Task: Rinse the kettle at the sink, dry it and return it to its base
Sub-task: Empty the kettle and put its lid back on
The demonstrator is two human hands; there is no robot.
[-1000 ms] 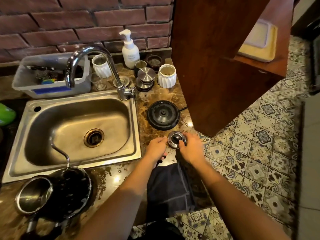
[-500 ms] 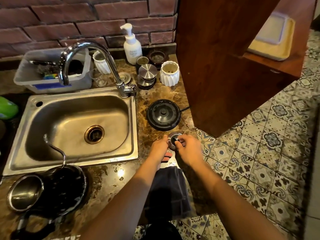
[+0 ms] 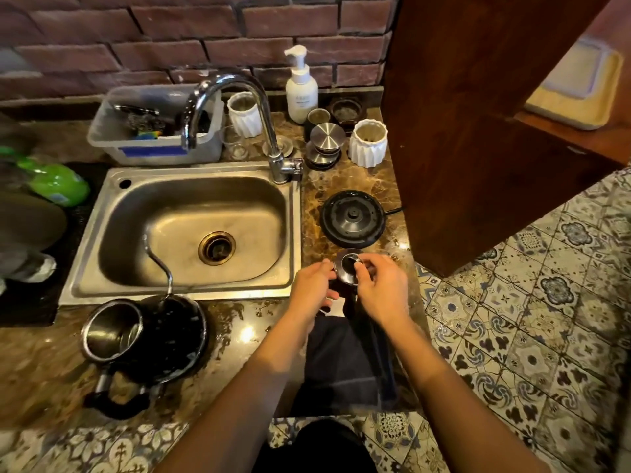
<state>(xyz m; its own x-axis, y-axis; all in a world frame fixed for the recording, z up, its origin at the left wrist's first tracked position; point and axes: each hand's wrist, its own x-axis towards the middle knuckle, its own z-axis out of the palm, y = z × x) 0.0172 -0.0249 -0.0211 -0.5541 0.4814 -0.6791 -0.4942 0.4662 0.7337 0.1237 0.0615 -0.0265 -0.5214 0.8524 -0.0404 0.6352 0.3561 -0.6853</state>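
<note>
At the right front edge of the marbled surface [image 3: 348, 186], just beside the steel sink [image 3: 191, 230], both of the person's hands meet on a small round metal lid [image 3: 346, 266]. Left hand [image 3: 312, 291]: fingertips pressed to the lid's left rim, its grip closed on that edge. Right hand [image 3: 384, 290]: thumb and forefinger pinched on the lid's central knob, its grip likewise closed on the lid. Whether the lid rests on the surface or is lifted clear cannot be told. A dark cloth [image 3: 341, 356] hangs over the surface edge below the hands. Directly behind the lid sits the black round kettle base [image 3: 353, 219], unoccupied, its cord leading right toward the wooden cabinet [image 3: 478, 114]. The kettle [image 3: 146, 339], black-bodied with a steel mouth, lies tipped on its side at the near left of the surface, well apart from the base; its thin gooseneck spout [image 3: 155, 257] curves up over the sink's front rim, and its handle points toward the viewer. Behind the sink: a chrome faucet [image 3: 239, 107], a clear plastic tub [image 3: 157, 128] of utensils, two white fluted cups [image 3: 368, 143], a white pump bottle [image 3: 301, 90], and stacked metal discs [image 3: 326, 145], all before a brick wall [image 3: 170, 32].
</note>
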